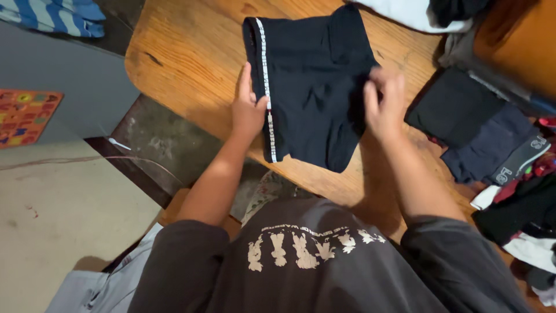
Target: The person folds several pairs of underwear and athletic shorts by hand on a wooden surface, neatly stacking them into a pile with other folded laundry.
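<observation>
A dark navy pair of boxer briefs [313, 75] with a thin white patterned stripe along its waistband lies flat on the wooden table [185, 52]. My left hand [248, 109] grips the waistband edge, thumb on top of the stripe. My right hand [383, 103] pinches the fabric at the garment's right side, fingers curled over it.
Folded dark garments [463, 113] and a pile of mixed clothes [521, 203] sit at the table's right. White and dark clothes [423, 13] lie at the far edge. A striped blue cloth [55, 14] and a colourful mat [23, 116] lie on the floor to the left.
</observation>
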